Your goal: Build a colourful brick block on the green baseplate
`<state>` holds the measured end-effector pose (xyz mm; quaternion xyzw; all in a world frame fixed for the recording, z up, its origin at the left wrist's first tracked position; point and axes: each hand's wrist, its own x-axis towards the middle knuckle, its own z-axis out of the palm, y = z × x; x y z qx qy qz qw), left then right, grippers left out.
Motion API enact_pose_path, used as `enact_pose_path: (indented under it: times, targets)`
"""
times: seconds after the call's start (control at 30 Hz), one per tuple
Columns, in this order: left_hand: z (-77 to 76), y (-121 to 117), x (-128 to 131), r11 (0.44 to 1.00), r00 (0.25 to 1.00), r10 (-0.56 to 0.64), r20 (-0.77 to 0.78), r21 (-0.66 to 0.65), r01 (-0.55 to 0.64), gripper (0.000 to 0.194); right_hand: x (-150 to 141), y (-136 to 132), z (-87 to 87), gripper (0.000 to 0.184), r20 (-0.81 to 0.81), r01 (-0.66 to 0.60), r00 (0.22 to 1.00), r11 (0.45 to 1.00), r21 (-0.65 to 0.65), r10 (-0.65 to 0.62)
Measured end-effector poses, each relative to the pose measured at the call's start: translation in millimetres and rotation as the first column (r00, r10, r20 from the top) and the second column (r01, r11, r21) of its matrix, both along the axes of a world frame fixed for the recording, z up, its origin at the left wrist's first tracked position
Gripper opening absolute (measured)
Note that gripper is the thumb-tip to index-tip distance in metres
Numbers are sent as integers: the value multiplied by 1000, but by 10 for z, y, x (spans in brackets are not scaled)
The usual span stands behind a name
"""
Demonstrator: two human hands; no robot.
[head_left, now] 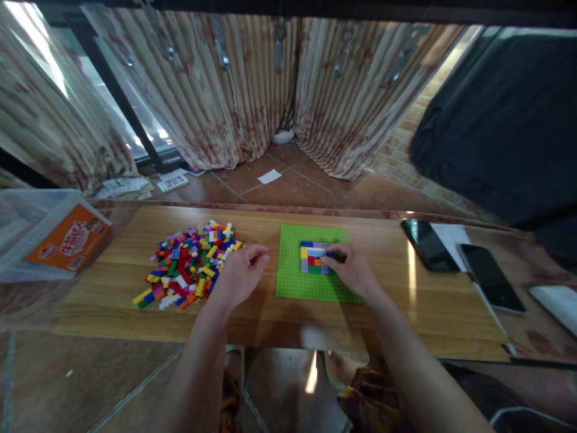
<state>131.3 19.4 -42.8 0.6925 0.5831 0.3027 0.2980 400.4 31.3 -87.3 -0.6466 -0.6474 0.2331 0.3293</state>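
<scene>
A green baseplate (295, 279) lies flat on the wooden table (406, 300). On it sits a small patch of coloured bricks (312, 258) in blue, yellow, red, grey and purple. My right hand (354, 270) rests on the plate, its fingertips pinched against the right edge of that patch; whether a brick is in them is hidden. To the left lies a loose pile of small coloured bricks (187, 264). My left hand (241, 273) sits at the pile's right edge, fingers curled, with a small orange piece showing at the fingertips.
A clear plastic box with an orange label (49, 237) stands at the table's left end. Two dark phones (426, 243) (491, 276) and a white object (556, 307) lie at the right. Curtains hang beyond the table's far edge.
</scene>
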Motion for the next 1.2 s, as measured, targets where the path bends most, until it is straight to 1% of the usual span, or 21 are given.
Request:
enact_pose_path:
  times: [0.1,0.27,0.43,0.6,0.67,0.77,0.87,0.97,1.03,1.1,1.2]
  targets:
    - [15,-6,-14,1000,1000,8,-5,1,-8,21,-21,1,0,27,21,7,1000,1000,-2,-7]
    - [16,-4,-38,1000,1000,14,-1,-20,-14,23,-91,3,-2,27,156,67,985,997,40,-73]
    - [18,6,-67,999,999,34,-5,-19,-34,22,-108,12,1,27,176,94,980,996,-4,-92]
    - [-17,8,-79,1000,1000,25,5,-8,-25,22,-148,-16,-30,24,235,109,965,993,45,-117]
    - [-22,6,-81,1000,1000,18,3,2,-18,23,-165,-36,-31,24,254,127,958,991,42,-134]
    - [-10,5,-82,1000,1000,17,-25,8,-17,23,-145,-47,-8,27,215,128,968,991,29,-131]
    - [-2,9,-83,999,998,34,-60,15,-33,22,-68,-24,30,31,83,82,993,997,-11,-81]
    - [-10,17,-82,999,996,38,-82,15,-37,23,13,6,51,35,-46,61,997,995,-75,-64]
    - [-10,21,-77,999,994,39,-105,13,-38,22,40,14,45,32,-60,59,996,995,-85,-64]
    - [3,18,-64,999,990,48,-130,7,-48,22,44,10,30,26,-39,58,997,996,-70,-61]
    - [35,4,-30,998,983,56,-174,-3,-57,22,28,0,18,23,-10,74,997,995,-62,-75]
